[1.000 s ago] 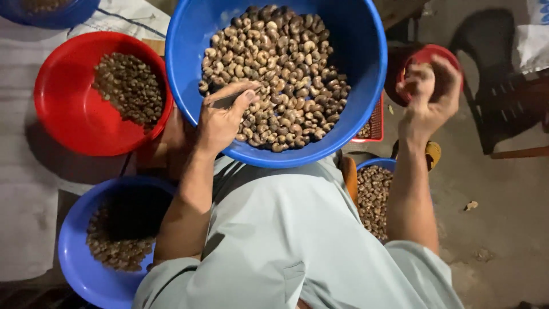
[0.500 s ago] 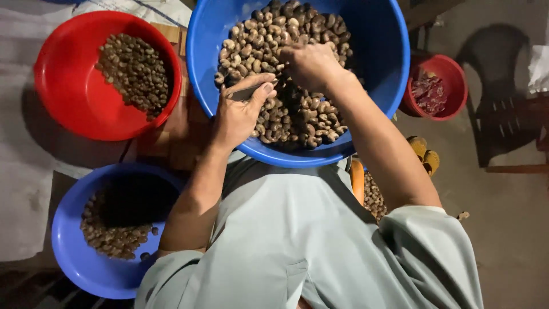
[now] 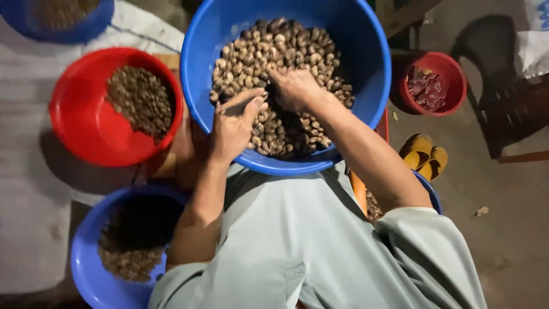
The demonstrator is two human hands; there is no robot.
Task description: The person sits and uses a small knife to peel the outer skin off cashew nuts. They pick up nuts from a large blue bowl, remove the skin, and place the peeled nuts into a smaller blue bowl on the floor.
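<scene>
Right at the middle of the view sits a big round blue plastic basin (image 3: 200, 86), heaped with brownish nuts (image 3: 286, 57) in mottled shells, and both of the person's bare hands are down among them. Their right hand (image 3: 294, 88) lies palm-down on the heap near the centre, fingers curled into the nuts; its grip looks closed over a few of them, though what exactly sits under the fingers I cannot tell. Their left hand (image 3: 234, 123) rests at the near rim of the basin, fingers stretched out and lying together over the nuts, the grip loose and open, holding nothing that I can make out. Both forearms run back to a pale grey-green short-sleeved shirt (image 3: 303, 246) filling the lower part of the view. Left of the big basin, just beside it, stands a round red plastic bowl (image 3: 86, 137) with a smaller pile of darker brown kernels (image 3: 137, 100) against its far side. Below that, near the person's left elbow, is a second blue plastic bowl (image 3: 91, 274), holding a shallow layer of brown pieces partly in shadow. Another blue tub (image 3: 68, 28) shows at the top left corner. To the right, well apart from the hands, a small red plastic bucket (image 3: 452, 68) holds dark reddish scraps, and a pair of yellow sandals (image 3: 423, 154) lies on the grey concrete floor (image 3: 503, 229) nearby.
</scene>
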